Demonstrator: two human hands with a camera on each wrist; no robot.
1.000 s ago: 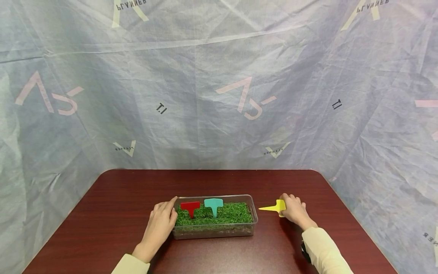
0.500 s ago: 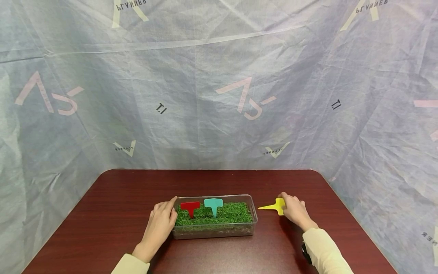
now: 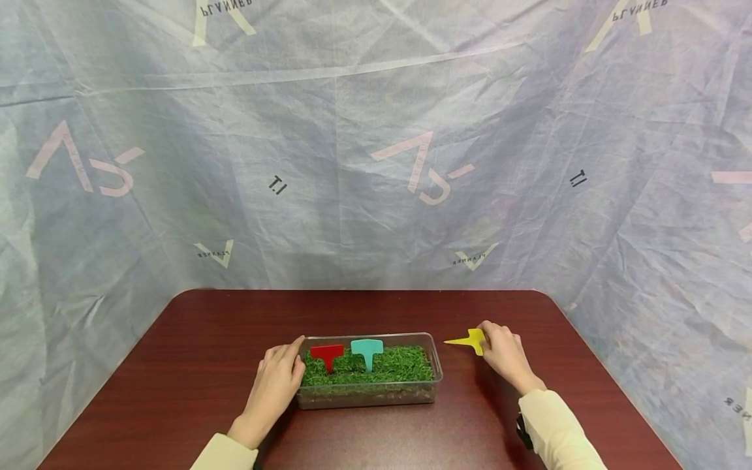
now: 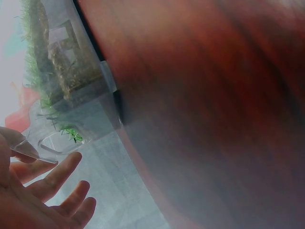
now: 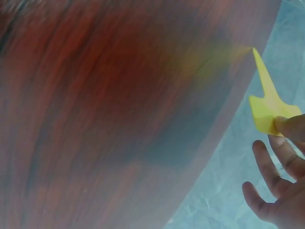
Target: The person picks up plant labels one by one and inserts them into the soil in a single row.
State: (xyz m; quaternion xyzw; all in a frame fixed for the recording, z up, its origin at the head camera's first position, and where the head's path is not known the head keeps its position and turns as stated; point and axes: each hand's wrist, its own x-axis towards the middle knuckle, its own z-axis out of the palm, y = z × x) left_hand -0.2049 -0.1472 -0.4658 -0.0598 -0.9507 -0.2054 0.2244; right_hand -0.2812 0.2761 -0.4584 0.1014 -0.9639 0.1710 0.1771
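Note:
My left hand (image 3: 275, 385) holds the left end of a clear plastic tray (image 3: 367, 398) in the head view; in the left wrist view its thumb and index finger are at the rim of the tray (image 4: 95, 112). Green grass (image 3: 405, 365) fills the tray. A red plant label (image 3: 327, 354) and a turquoise plant label (image 3: 367, 351) stand upright in it. Right of the tray, my right hand (image 3: 506, 352) pinches a yellow plant label (image 3: 474, 341) by its wide head. In the right wrist view the pointed tip of the yellow label (image 5: 268, 88) meets its own reflection on the tabletop.
The dark red wooden table (image 3: 235, 313) has a glossy top with rounded far corners. Grey printed fabric (image 3: 329, 215) hangs behind it and along both sides.
My right hand has raised the wide head of the yellow plant label and shifted it slightly away from me. The left hand and the tray have stayed in place.

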